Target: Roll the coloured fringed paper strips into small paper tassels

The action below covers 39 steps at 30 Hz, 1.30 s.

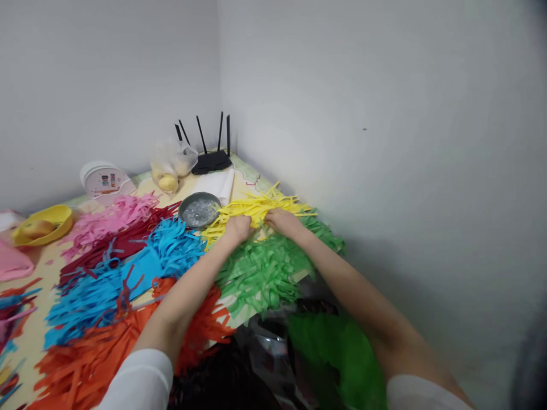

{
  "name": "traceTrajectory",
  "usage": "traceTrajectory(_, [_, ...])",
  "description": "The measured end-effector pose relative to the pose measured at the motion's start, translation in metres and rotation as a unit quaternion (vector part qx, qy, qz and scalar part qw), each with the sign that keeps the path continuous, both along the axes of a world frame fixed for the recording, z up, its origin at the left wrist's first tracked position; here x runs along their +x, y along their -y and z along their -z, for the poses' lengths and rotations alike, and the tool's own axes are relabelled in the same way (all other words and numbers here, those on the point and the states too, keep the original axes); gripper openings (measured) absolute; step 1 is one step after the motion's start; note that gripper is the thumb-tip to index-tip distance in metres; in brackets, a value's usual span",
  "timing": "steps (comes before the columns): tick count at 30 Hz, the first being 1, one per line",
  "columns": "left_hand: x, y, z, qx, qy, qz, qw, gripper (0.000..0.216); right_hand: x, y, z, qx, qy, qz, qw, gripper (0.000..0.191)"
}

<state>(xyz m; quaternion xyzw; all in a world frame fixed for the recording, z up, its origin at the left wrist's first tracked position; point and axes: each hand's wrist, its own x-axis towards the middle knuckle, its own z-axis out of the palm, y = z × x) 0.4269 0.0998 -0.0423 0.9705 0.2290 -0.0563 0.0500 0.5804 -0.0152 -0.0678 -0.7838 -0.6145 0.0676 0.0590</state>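
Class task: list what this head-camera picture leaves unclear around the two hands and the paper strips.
- Fingertips of the left hand and right hand: buried in the yellow strips, so the grip is unclear.
- Label on the white round device: too small.
- Orange strips: cut off by the bottom edge.

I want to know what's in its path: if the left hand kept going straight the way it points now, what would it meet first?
The left hand lies on the yellow strips and points toward the far corner. It would push through more of those strips first, then probably the white folded sheet; depth is unclear.
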Motion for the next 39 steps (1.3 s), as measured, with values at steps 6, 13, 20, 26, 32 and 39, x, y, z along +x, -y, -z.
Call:
traceTrajectory(6, [0.006,-0.003,-0.002,-0.026,0.012,-0.026,0.999,0.037,0.016,-0.020,-0.004,-0.022,-0.030,-0.012,0.999,0.030])
traceTrajectory(13, [0.010,-0.009,0.000,-0.057,0.024,-0.069,0.996,0.040,0.029,-0.031,-0.004,-0.046,-0.083,-0.008,0.995,0.031])
traceTrajectory(20, [0.011,-0.008,0.003,-0.049,0.048,-0.102,0.992,0.029,0.020,-0.025,-0.013,0.046,-0.083,0.015,0.995,0.020])
traceTrajectory(26, [0.012,-0.001,-0.014,0.006,0.116,-0.106,0.988,0.027,-0.032,-0.006,-0.012,0.142,-0.045,0.068,0.987,0.029])
traceTrajectory(32, [-0.009,-0.007,-0.056,0.056,0.212,-0.114,0.969,0.021,-0.066,-0.026,0.010,0.084,-0.046,0.086,0.992,0.034])
traceTrajectory(39, [-0.053,-0.036,-0.103,-0.028,0.446,-0.187,0.875,0.010,-0.056,-0.053,-0.001,0.050,-0.053,0.161,0.984,0.035])
